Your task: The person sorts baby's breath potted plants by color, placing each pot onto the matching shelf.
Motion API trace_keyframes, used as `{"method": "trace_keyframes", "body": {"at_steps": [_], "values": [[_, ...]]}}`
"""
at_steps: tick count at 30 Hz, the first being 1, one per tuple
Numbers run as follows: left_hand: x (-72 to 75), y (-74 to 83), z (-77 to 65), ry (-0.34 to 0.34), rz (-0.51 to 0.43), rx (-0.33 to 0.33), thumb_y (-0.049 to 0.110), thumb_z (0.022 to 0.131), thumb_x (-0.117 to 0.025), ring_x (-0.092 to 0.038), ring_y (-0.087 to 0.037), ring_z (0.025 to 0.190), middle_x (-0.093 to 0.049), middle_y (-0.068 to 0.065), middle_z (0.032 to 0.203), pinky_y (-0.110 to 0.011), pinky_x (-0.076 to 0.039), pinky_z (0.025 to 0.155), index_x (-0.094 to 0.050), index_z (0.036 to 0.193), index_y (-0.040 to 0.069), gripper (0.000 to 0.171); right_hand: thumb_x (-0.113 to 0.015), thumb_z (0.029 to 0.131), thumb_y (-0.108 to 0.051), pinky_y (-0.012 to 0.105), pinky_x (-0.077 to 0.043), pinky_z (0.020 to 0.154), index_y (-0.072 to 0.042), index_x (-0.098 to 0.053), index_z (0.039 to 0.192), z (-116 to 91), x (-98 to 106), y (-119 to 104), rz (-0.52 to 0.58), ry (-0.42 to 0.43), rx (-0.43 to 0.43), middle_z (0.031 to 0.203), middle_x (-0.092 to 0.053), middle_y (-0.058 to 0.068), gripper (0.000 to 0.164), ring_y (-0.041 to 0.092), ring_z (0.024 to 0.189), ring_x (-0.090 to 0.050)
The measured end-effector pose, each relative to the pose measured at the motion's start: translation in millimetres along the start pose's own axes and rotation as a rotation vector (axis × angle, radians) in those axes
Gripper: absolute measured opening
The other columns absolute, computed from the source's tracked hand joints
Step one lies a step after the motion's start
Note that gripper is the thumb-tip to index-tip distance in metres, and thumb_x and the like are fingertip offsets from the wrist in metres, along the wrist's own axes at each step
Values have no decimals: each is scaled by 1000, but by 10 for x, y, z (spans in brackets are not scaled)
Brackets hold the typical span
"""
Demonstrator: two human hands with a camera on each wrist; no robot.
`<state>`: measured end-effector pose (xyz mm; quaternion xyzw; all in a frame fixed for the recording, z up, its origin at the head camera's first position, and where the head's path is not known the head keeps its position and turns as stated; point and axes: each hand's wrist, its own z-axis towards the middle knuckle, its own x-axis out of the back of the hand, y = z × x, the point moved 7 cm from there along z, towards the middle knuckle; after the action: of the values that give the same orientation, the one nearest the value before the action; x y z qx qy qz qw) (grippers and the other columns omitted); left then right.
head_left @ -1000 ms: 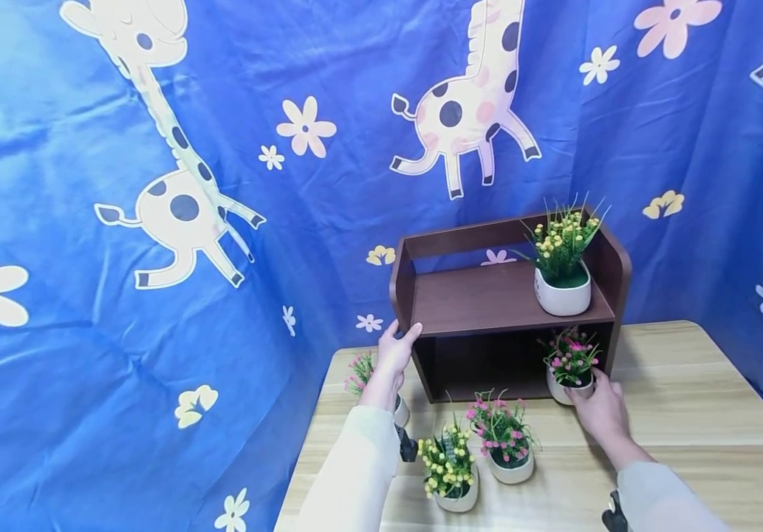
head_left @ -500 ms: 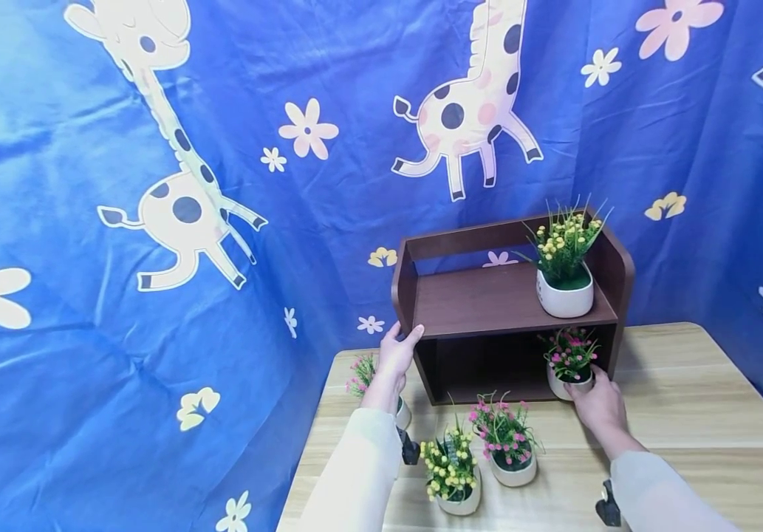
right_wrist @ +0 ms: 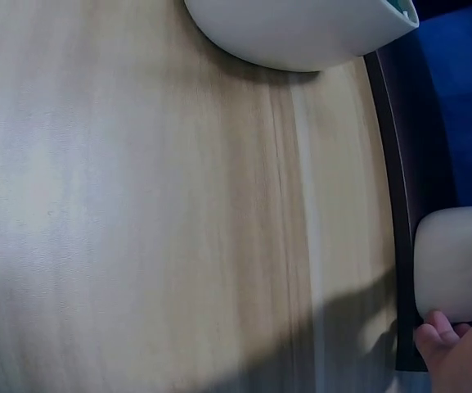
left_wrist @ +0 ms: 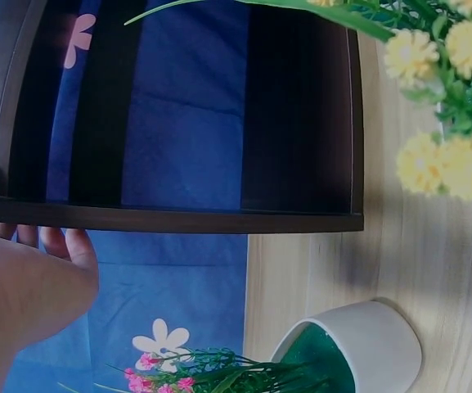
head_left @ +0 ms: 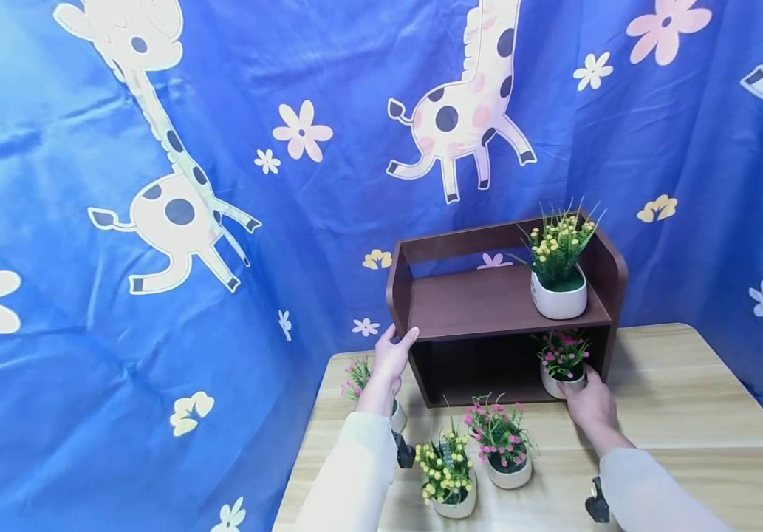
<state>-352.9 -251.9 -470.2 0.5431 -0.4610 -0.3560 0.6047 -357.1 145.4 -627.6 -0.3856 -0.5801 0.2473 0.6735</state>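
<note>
Nearest, pale sleeves (head_left: pixel 354 469) enter from the bottom edge above a light wooden table (head_left: pixel 693 421). At bottom centre, a yellow-flowered plant (head_left: pixel 446 473) and a pink-flowered plant (head_left: pixel 502 440) stand upright in white pots, in front of the shelf's left and middle parts.

Right of centre, the right hand (head_left: pixel 592 403) pinches a white pot (head_left: pixel 549 380) between thumb and fingers. It is upright, its pink blooms pointing up, at the right end of the shelf's lower compartment, near the front edge. The hand covers its right side, the upper board shades its flowers, and whether its base rests on the board is hard to tell. The right wrist view cuts it off.

The left hand (head_left: pixel 391 360) grips the left side panel, thumb in front, fingers bent round the outside; its forearm partly hides another pink-flowered pot (head_left: pixel 397 417).

The brown shelf (head_left: pixel 470 303) runs lengthwise left to right, open side forward, its lower interior dark. A taller yellow-flowered plant (head_left: pixel 558 297) stands on top at right. Behind hangs a blue giraffe-print curtain (head_left: pixel 334 66).
</note>
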Motion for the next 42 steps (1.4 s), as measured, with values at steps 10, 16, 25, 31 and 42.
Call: {"method": "trace_keyframes", "body": {"at_steps": [10,16,25,31,42], "values": [[230,2,-10,-3,60,12,35,92,-73,-50,-34,138,-55,-17,148,-51,-36,120,-50,147,12,65,-66,90,-25,55,-45,80,-2,-46,141,-407,-248,-12,124,114,-90,121,-56,29,60,47,109,-54],[220,-32,-79,-16,42,31,35,91,-74,-47,-35,140,-49,-18,152,-50,-34,122,-48,149,11,67,-65,86,-14,45,-46,75,-3,-49,132,-636,-283,-68,164,105,-69,118,-53,22,50,39,105,-57],[83,-17,-98,-25,29,12,35,91,-73,-48,-34,139,-53,-18,149,-51,-35,121,-50,148,11,65,-64,82,0,37,-52,87,-3,-49,135,-855,-348,-133,198,-58,42,123,-51,22,56,36,104,-65],[129,35,-98,-12,68,6,32,92,-72,-44,-34,142,-53,-17,149,-52,-33,122,-50,147,9,63,-64,73,13,24,-53,79,-6,-44,144,-1048,-586,-199,296,-268,90,133,-43,22,76,33,106,-57],[58,-28,-112,-16,38,25,36,91,-73,-42,-35,144,-51,-17,151,-52,-33,122,-50,147,11,65,-59,59,17,15,-44,61,-4,-23,157,-1366,-703,-194,318,-634,242,137,-29,27,107,18,94,-47]]}}
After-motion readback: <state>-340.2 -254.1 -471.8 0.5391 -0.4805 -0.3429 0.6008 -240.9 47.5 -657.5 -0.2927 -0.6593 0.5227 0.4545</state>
